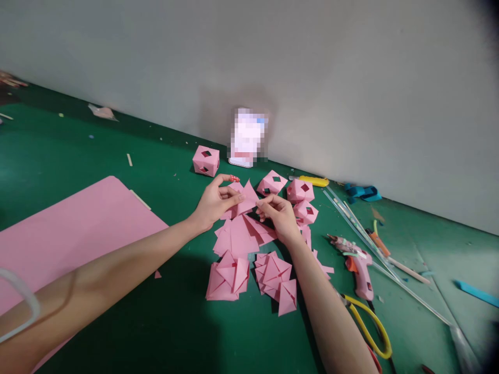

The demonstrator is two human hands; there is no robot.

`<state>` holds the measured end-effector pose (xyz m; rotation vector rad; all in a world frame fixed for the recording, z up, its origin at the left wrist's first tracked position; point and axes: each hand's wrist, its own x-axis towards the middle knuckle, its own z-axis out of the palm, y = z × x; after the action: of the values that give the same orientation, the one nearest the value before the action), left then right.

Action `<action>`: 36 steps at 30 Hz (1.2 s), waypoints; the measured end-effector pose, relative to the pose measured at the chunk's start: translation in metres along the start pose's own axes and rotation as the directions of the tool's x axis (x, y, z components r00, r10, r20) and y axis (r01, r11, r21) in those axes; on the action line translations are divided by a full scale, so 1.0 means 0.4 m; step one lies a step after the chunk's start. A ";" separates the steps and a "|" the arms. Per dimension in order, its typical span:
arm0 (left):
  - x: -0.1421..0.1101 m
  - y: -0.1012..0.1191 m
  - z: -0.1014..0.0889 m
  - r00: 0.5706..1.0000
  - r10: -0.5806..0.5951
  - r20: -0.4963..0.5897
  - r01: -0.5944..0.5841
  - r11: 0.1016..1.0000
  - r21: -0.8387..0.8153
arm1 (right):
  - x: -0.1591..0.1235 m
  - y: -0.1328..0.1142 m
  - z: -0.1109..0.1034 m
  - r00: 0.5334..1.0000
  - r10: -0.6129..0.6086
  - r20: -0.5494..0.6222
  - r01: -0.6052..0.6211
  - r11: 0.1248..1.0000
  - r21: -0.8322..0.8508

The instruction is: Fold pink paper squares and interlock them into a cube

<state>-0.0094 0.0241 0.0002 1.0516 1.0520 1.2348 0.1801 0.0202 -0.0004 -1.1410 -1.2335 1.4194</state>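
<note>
Between my two hands is a piece of pink paper [248, 196], partly folded, with one pointed corner standing up. My left hand [218, 202] pinches it at the left, thumb in front; red-and-white tape wraps one fingertip. My right hand [278, 213] closes its fingertips on the paper's right edge. Just below lie loose pink paper sheets [237, 236] in a fanned pile. Nearer to me are a stack of folded pink squares [228, 280] and a second group of folded squares [275, 272]. Several pink paper cubes [206, 161] with diamond-shaped holes stand behind and to the right.
A blurred phone [247, 137] leans on the grey wall. A large pink sheet [86, 223] lies at left. To the right are a pink glue gun [360, 265], clear glue sticks [351, 223], yellow-handled scissors [370, 322] and a yellow cutter [314, 181] on the green table [156, 332].
</note>
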 end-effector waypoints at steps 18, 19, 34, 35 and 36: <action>-0.001 -0.003 -0.003 0.999 -0.024 0.036 0.022 0.998 0.065 | 0.005 0.002 -0.008 0.999 0.023 -0.035 -0.018 0.992 0.127; -0.001 -0.003 -0.004 0.999 -0.024 0.041 0.022 0.998 0.059 | 0.005 0.002 -0.007 0.999 0.022 -0.037 -0.017 0.992 0.125; -0.007 0.000 -0.005 0.984 -0.100 0.147 0.085 0.991 0.108 | 0.000 0.002 -0.008 0.997 0.024 -0.077 -0.013 0.989 0.146; -0.007 0.002 -0.005 0.984 -0.098 0.149 0.082 0.991 0.107 | 0.000 0.003 -0.008 0.997 0.024 -0.073 -0.013 0.988 0.151; -0.008 0.004 -0.004 0.985 -0.094 0.147 0.079 0.991 0.109 | 0.000 0.005 -0.008 0.997 0.025 -0.069 -0.014 0.988 0.156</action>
<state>-0.0114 0.0213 0.0014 1.1480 1.0411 1.0233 0.1832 0.0205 -0.0025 -1.0892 -1.0457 1.4500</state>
